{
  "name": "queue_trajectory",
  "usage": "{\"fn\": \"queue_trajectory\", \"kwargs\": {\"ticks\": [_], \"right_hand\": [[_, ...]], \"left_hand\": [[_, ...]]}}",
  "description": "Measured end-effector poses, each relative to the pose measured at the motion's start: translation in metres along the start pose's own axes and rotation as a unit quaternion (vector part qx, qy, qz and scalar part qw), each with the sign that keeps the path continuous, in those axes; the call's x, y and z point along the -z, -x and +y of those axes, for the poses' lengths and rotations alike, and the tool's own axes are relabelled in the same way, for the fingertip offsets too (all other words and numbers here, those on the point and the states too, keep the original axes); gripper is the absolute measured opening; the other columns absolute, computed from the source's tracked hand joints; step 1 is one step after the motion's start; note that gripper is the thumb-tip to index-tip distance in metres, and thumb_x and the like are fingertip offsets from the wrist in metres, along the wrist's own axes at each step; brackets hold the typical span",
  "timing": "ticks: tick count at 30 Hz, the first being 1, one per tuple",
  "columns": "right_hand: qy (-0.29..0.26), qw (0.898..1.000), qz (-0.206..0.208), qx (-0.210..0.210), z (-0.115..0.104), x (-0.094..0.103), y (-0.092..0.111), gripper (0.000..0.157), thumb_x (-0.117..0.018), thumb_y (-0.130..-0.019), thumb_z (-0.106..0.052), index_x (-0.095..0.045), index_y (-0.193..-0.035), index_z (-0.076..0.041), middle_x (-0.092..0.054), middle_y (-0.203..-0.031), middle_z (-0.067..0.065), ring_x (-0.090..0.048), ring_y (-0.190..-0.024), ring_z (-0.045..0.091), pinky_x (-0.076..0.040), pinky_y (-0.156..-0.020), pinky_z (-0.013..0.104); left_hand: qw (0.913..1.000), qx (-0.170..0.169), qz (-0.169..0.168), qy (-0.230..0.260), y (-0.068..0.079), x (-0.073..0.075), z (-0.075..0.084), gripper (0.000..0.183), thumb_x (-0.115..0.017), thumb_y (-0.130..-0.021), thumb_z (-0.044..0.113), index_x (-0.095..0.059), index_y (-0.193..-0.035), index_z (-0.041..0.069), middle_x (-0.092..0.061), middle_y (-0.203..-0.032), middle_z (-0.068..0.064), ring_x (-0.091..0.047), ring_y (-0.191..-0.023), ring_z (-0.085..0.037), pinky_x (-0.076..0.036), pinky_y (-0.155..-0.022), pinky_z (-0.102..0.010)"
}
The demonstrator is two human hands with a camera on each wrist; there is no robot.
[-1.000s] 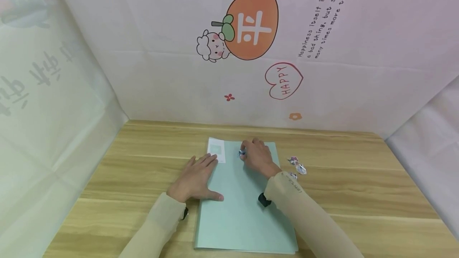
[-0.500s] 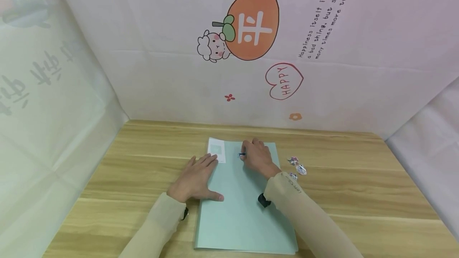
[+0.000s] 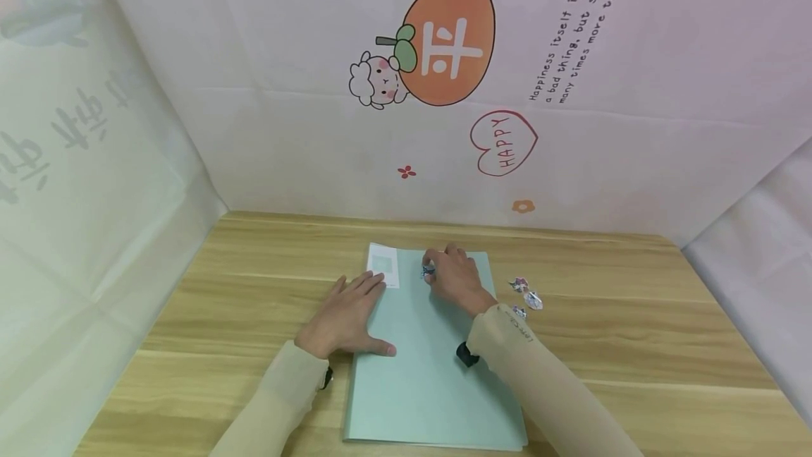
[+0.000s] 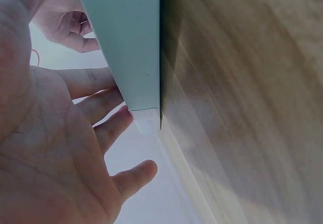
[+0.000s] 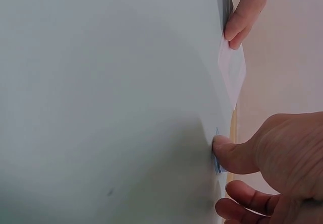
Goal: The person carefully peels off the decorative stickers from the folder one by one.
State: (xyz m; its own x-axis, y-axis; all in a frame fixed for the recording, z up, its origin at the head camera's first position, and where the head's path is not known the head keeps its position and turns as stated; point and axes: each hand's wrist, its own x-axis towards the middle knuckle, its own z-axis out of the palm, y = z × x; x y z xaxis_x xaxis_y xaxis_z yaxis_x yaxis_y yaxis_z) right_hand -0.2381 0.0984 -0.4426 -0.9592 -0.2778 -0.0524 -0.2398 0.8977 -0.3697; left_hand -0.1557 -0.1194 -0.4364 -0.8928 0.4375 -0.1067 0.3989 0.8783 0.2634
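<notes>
A pale green file folder lies on the wooden table, with a white label at its far left corner. My left hand rests spread along the folder's left edge, fingertips by the label and thumb on the cover. On the upper part of the cover is a small blue sticker. My right hand is over it, and in the right wrist view the thumb presses on the sticker, partly hiding it. The other right fingers are loosely bent, apart from the thumb.
Several small shiny stickers or scraps lie on the table to the folder's right. Behind the table's far edge hangs a white printed cloth, and more cloth stands at both sides.
The right thumb shifts slightly over the sticker, covering more of it half a second ago and less now. My left hand and the folder stay in place.
</notes>
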Motion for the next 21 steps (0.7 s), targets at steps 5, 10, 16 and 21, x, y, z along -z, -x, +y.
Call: {"fn": "queue_trajectory", "kwargs": {"ticks": [5,10,16,21], "right_hand": [[0.001,1.0,0.005,0.007,0.0003,-0.0007,0.0008,0.015,-0.074,-0.094,-0.015,-0.069,-0.108,-0.013,-0.057,-0.101,0.009,-0.05,-0.093,0.029,-0.046,-0.085,0.048],[0.005,1.0,0.012,0.012,0.001,-0.0018,0.0011,0.013,-0.075,-0.093,-0.015,-0.065,-0.101,-0.014,-0.055,-0.096,0.008,-0.05,-0.09,0.028,-0.046,-0.083,0.047],[-0.003,1.0,0.013,0.004,0.0008,-0.0037,-0.0002,0.025,-0.075,-0.093,-0.014,-0.067,-0.117,-0.015,-0.057,-0.103,0.009,-0.051,-0.093,0.028,-0.045,-0.086,0.048],[0.004,1.0,0.005,-0.002,0.0003,-0.0056,-0.0009,0.025,-0.073,-0.094,-0.013,-0.072,-0.119,-0.017,-0.057,-0.105,0.009,-0.05,-0.095,0.028,-0.044,-0.088,0.048]], "left_hand": [[1.0,0.0,0.0,-0.001,-0.0003,0.0004,0.0001,0.113,-0.082,-0.07,0.068,-0.042,-0.153,0.003,-0.035,-0.162,-0.009,-0.026,-0.151,-0.029,-0.019,-0.12,-0.061],[1.0,0.002,-0.002,0.001,-0.0005,0.0008,0.0004,0.113,-0.082,-0.07,0.068,-0.042,-0.154,0.004,-0.035,-0.162,-0.009,-0.026,-0.152,-0.029,-0.018,-0.12,-0.061],[0.9999,0.006,-0.006,0.007,-0.0005,0.0009,0.0011,0.112,-0.082,-0.07,0.067,-0.041,-0.154,0.004,-0.034,-0.163,-0.009,-0.025,-0.152,-0.029,-0.017,-0.121,-0.061],[0.9999,0.008,-0.007,0.009,-0.0002,0.0006,0.0012,0.112,-0.083,-0.07,0.066,-0.042,-0.154,0.004,-0.034,-0.162,-0.009,-0.025,-0.152,-0.029,-0.017,-0.121,-0.061]]}}
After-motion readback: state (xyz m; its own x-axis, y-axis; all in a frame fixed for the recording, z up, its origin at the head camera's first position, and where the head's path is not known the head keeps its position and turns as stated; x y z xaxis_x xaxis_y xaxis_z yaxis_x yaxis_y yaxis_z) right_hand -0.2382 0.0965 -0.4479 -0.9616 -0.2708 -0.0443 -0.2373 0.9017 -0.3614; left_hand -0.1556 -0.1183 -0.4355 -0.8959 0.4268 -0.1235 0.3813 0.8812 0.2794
